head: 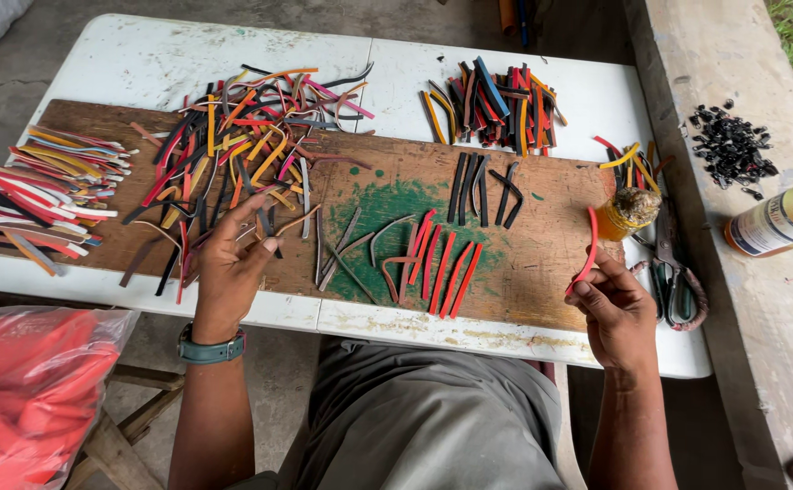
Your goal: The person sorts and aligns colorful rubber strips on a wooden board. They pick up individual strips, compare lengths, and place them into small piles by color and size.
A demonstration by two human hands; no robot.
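My right hand (616, 310) pinches the lower end of a curved red rubber strip (589, 247), holding it upright beside a small open jar of yellowish glue (625, 216). My left hand (231, 259) rests palm-down on the wooden board (551, 263), fingers spread over the near edge of a big mixed pile of black, red, orange and yellow strips (251, 136); it holds nothing that I can see. Between my hands lie sorted rows: red strips (446, 272), grey-brown strips (347, 254) and black strips (483, 186).
A white folding table (124, 63) carries the board. Stacked coloured strips (47, 195) lie at the left end, another bundle (496, 104) at the back. Scissors (673, 272) sit right of the jar. A bottle (782, 222) and black scraps (732, 145) lie on the concrete ledge. A red-filled plastic bag (34, 390) hangs lower left.
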